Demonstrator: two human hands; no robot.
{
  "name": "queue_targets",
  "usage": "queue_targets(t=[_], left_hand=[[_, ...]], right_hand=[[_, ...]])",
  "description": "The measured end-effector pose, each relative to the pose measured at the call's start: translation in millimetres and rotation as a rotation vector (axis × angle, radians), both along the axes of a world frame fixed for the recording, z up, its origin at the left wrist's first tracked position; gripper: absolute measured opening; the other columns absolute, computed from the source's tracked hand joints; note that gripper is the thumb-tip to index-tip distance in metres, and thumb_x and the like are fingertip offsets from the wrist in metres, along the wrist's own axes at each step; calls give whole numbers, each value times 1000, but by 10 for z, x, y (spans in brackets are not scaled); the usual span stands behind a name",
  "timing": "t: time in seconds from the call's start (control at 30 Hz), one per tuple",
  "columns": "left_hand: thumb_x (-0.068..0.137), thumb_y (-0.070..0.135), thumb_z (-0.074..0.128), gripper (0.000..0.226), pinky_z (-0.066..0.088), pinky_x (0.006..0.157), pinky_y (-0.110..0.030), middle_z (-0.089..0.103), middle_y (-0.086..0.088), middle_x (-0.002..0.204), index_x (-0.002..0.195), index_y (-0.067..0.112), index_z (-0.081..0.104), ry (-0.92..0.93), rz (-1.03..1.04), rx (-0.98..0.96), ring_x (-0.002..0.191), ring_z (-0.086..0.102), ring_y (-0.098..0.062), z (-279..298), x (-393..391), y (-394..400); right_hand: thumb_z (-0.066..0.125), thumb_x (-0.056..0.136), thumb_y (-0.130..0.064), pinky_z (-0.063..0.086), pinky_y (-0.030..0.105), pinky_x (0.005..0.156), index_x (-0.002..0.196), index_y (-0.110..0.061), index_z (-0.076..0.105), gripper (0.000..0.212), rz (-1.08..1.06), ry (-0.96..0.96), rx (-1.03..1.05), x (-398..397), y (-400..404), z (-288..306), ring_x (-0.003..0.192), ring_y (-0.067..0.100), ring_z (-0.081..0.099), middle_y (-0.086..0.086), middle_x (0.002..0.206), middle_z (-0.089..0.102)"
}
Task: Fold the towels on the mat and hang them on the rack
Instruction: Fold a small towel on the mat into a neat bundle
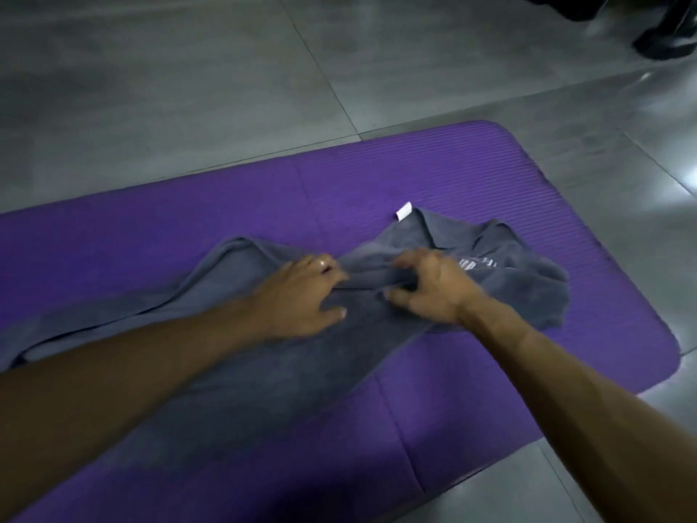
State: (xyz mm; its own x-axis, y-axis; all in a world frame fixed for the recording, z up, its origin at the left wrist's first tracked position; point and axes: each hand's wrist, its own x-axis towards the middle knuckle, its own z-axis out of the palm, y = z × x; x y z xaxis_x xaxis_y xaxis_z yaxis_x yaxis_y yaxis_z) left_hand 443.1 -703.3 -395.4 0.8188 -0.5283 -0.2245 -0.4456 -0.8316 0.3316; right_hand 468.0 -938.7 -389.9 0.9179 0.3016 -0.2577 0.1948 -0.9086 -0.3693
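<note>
Your grey terry-cloth towel (241, 356) lies rumpled on the purple ribbed foam mat (471, 171), and its long axis is what the next fold turns on: it runs from about eight o'clock, at the lower left edge of the view, up to about two o'clock, where the bunched end with the small white label (403, 213) sits.

Start at the left. That end of the towel is spread fairly flat and trails out of view. Your left hand (301, 296) is on the cloth near the middle of its length, knuckles up, with the fingers curled into a ridge of fabric; it appears to be pinching that ridge. Just beside it, at three o'clock from it, your right hand (433, 288) grips the same ridge, fingers hooked over the gathered cloth, thumb below.

So both hands hold the towel at its waist, close together, with cloth running away on either side. The crumpled end lies at one to two o'clock from your right hand, the nearer one to it; the flat end is your left hand's. I judge the fold barely begun, since the far end needs smoothing first. No rack is in view.
</note>
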Motion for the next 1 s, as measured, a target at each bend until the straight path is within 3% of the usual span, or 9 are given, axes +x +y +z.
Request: queue_targets(t=[0.07, 0.2, 0.33, 0.43, 0.57, 0.67, 0.77, 0.93, 1.0], left_hand=[[74, 73, 27, 89, 26, 114, -39, 32, -7, 150, 146, 21, 34, 32, -90, 233, 139, 31, -27, -2, -337, 452], [87, 70, 41, 87, -1, 121, -42, -6, -1, 162, 154, 28, 3, 149, -53, 444, 149, -6, -22, -37, -887, 1179], [96, 60, 34, 73, -14, 116, -39, -7, 5, 162, 154, 31, 1, 192, -49, 401, 148, -10, -17, -95, -1284, 1458], [94, 60, 31, 69, -5, 118, -35, 15, 1, 160, 153, 27, 18, 88, 91, 213, 149, 7, -17, -106, -1528, 1565], [82, 46, 40, 55, 37, 104, -40, 58, -6, 125, 124, 16, 59, -262, 412, 30, 120, 54, -30, -41, -1778, 1920], [75, 31, 56, 49, 46, 88, -45, 56, -12, 120, 121, 12, 59, -377, 786, 82, 110, 53, -36, -30, -1924, 2391], [71, 32, 74, 81, 33, 107, -49, 40, -17, 141, 142, 10, 41, -112, 1031, 149, 135, 32, -38, -163, -2059, 2927], [82, 25, 65, 5, 49, 77, -35, 63, -1, 80, 80, 21, 66, -108, 1228, -499, 80, 59, -17, -328, -2050, 3279], [88, 9, 66, 20, 42, 65, -26, 57, 4, 66, 72, 18, 59, -28, 1382, -926, 64, 51, -8, -156, -1931, 3223]], right_hand=[[70, 71, -55, 38, 40, 102, 133, -28, 49, 71, 281, 30, -274, -142, 291, -91, 125, 27, 44, 2, 135, 48], [55, 89, -29, 45, 39, 84, 103, -17, 63, 21, 315, -176, -256, -433, 467, -93, 101, 33, 60, 9, 110, 61], [50, 85, -33, 49, 27, 75, 93, -21, 65, 21, 528, 209, -336, -840, 410, 20, 93, 23, 64, 0, 94, 68], [62, 84, -42, 42, 20, 68, 83, -27, 62, 15, 480, 354, -407, -793, 820, 228, 84, 13, 60, -8, 81, 64], [58, 86, -40, 50, 35, 85, 96, -26, 63, 18, 435, 7, -159, -552, 1937, 217, 102, 28, 62, 5, 107, 68], [59, 87, -35, 42, 41, 96, 128, -17, 53, 45, 596, -167, -75, -587, 2892, 158, 119, 32, 51, 9, 127, 55], [57, 90, -44, 28, 44, 108, 146, -23, 33, 65, 738, -173, -134, -716, 3572, 92, 131, 27, 40, 5, 142, 44], [48, 95, -22, 44, 40, 95, 112, -18, 64, 24, 636, -157, 11, -591, 3884, 40, 109, 33, 59, 11, 114, 68], [50, 94, -16, 47, 33, 81, 97, -14, 68, 18, 460, -48, 200, -474, 3863, 124, 95, 31, 63, 9, 94, 71]])
